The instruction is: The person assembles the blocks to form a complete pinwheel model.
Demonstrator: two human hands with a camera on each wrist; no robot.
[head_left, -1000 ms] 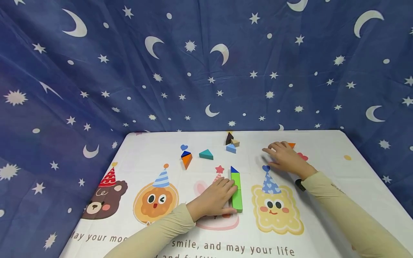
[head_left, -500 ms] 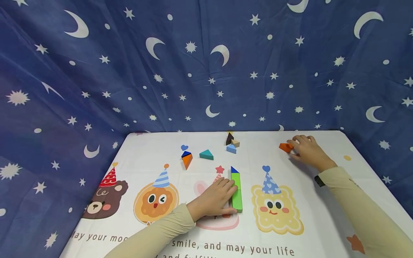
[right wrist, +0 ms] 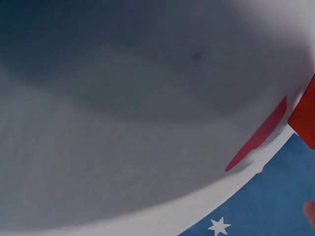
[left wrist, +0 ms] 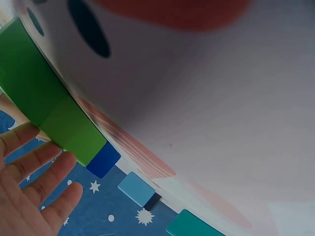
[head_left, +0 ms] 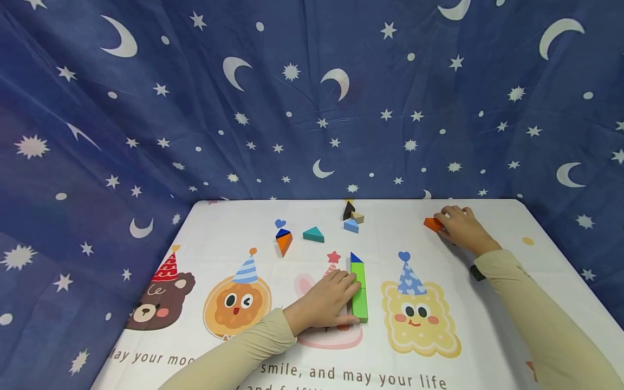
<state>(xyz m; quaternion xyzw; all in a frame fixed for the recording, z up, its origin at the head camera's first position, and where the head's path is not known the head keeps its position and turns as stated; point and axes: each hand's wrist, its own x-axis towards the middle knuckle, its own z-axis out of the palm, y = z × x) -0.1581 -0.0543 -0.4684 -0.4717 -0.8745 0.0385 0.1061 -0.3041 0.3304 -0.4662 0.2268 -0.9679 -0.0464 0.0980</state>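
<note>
My left hand (head_left: 327, 300) lies on the cloth against the left side of two light-green building blocks (head_left: 359, 303) set end to end, a small dark-blue triangular block (head_left: 356, 258) touching their far end. In the left wrist view, extended fingers (left wrist: 54, 174) of that hand rest along the green blocks (left wrist: 74, 123). At the back right, my right hand (head_left: 463, 230) pinches the right end of an orange block (head_left: 431, 223), partly covered by the fingers. Only a corner of the orange block (right wrist: 306, 118) shows in the right wrist view.
Toward the back stand a teal triangular block (head_left: 313, 234), a light-blue block (head_left: 351, 226), a tan block (head_left: 358, 217) and a black block (head_left: 348, 210). An orange triangular block (head_left: 285, 244) touches a blue one (head_left: 283, 233) farther left. A starry blue curtain (head_left: 292, 97) borders the table.
My right hand has moved right, from in front of the orange block to its right end, and now pinches it. The left hand stays beside the green blocks.
</note>
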